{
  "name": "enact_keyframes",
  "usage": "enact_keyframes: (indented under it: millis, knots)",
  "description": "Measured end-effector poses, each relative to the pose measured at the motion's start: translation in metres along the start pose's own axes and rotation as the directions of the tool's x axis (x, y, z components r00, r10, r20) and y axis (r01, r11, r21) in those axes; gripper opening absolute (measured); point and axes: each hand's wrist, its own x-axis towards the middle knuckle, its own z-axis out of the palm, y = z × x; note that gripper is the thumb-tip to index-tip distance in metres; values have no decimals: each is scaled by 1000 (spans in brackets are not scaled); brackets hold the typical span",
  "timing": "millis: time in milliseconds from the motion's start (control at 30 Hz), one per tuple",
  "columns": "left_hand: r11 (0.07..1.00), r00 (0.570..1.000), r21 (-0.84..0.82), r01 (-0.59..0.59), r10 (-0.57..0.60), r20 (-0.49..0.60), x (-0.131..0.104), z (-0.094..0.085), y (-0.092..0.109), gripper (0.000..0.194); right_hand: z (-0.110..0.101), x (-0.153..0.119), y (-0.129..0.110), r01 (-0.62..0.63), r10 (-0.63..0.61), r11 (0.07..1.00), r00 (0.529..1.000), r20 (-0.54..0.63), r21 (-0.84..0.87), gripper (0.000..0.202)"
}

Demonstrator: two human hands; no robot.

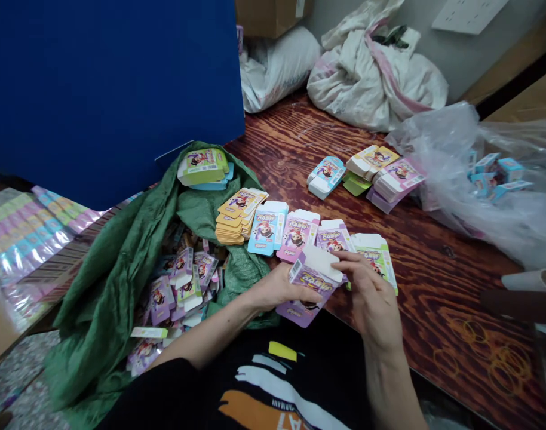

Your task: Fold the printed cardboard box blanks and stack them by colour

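Note:
Just over the front edge of the table, my left hand point(282, 286) grips a purple printed carton point(311, 279), tilted, with its pale top flaps upward. It may be several flat cartons together; I cannot tell. The fingers of my right hand point(371, 292) are bent round the upper right corner of this carton. Right behind it a row of flat carton stacks lies on the table: an orange stack point(239, 214), a blue one point(267, 228), a pink one point(298, 234), a purple one point(333, 236) and a green one point(377, 257), partly covered by my right hand.
At left a green woven sack point(116, 280) gapes over many loose cartons point(183, 286). More carton stacks point(385, 170) lie farther back on the wood-grain table point(282, 140). Clear plastic bags point(461, 161), white sacks point(376, 71) and rubber bands point(508, 364) surround the work area; a blue panel point(112, 89) stands left.

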Motion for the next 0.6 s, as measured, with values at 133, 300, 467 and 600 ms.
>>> enact_keyframes:
  millis: [133,300,467,600]
  knots:
    - [997,999,-61,-38,37,-12,2,0,-3,60,3,-7,11,-144,144,990,982,123,-8,33]
    - [995,999,-96,-23,19,-46,0,-4,-9,74,5,-7,12,-23,28,991,999,41,-135,21]
    - [983,980,119,-141,155,-123,-9,-12,-1,55,7,-7,11,2,-21,985,994,-105,-175,17]
    - [935,946,258,-243,287,-149,-15,-13,1,49,11,-8,13,-26,8,996,980,-198,-88,22]
